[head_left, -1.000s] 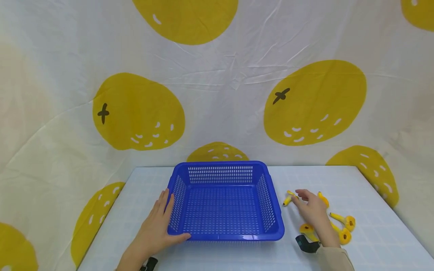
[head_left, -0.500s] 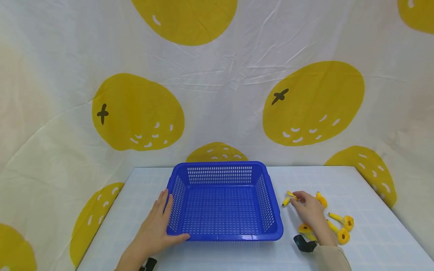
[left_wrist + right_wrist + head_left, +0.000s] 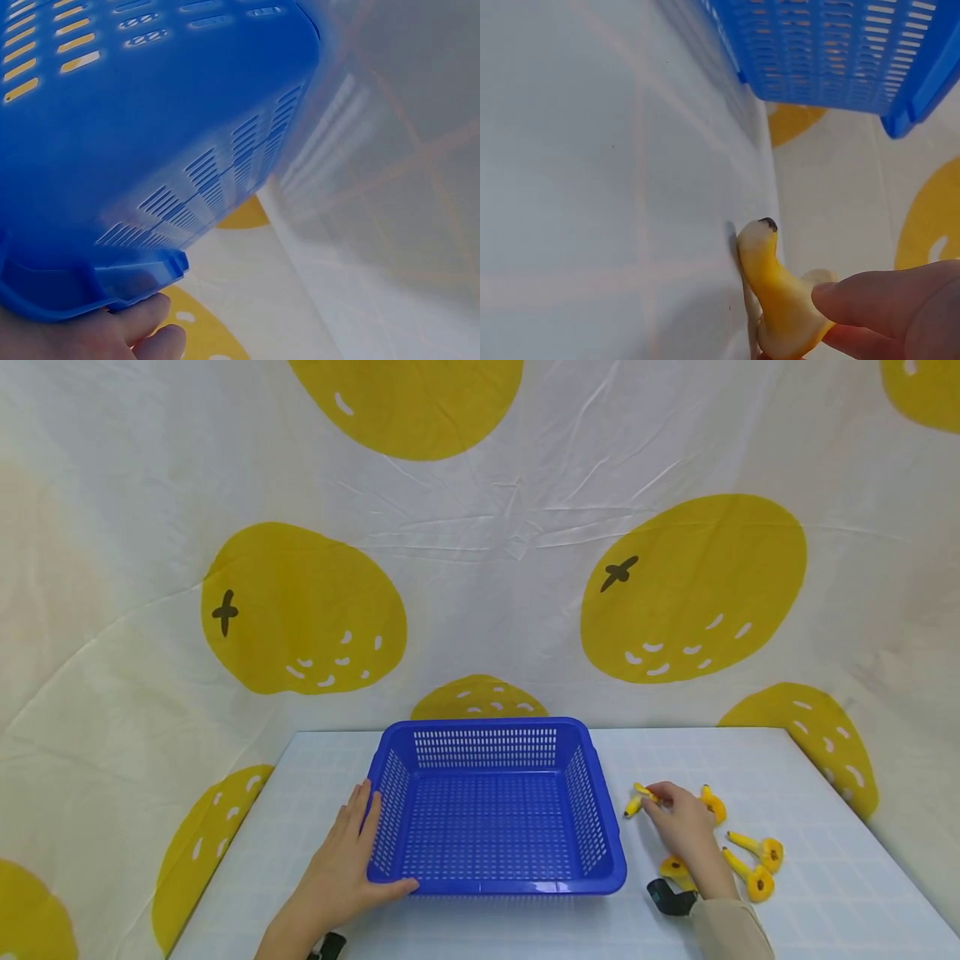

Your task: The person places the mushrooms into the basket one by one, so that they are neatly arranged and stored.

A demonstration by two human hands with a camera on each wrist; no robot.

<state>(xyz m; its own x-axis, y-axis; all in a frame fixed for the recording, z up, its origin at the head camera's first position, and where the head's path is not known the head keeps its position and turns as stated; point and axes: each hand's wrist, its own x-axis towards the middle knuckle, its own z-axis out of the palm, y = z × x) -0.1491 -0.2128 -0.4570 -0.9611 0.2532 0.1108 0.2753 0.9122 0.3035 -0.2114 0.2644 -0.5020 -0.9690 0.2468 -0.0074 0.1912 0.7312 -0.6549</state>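
Note:
A blue slotted plastic basket (image 3: 498, 887) stands in the middle of the table in the head view. My left hand (image 3: 336, 858) lies spread at its near left corner, fingers straight along the left side and thumb at the front rim; the left wrist view has fingertips right under the rim. To the basket's right, my right hand (image 3: 684, 827) pinches a yellow mushroom (image 3: 633, 807) between thumb and fingers. Close up in the right wrist view, that mushroom (image 3: 776, 289) shows a dark stem tip and a pale flared cap, with the thumb on the cap end.
Several more yellow mushrooms lie around my right forearm: one beyond the hand (image 3: 714, 806), one at far right (image 3: 770, 854), one below it (image 3: 759, 883) and one left of the wrist (image 3: 675, 868). A patterned cloth (image 3: 495, 593) hangs behind the table.
My right fingers have closed in on the mushroom and now pinch it. My left hand stays at the basket's corner.

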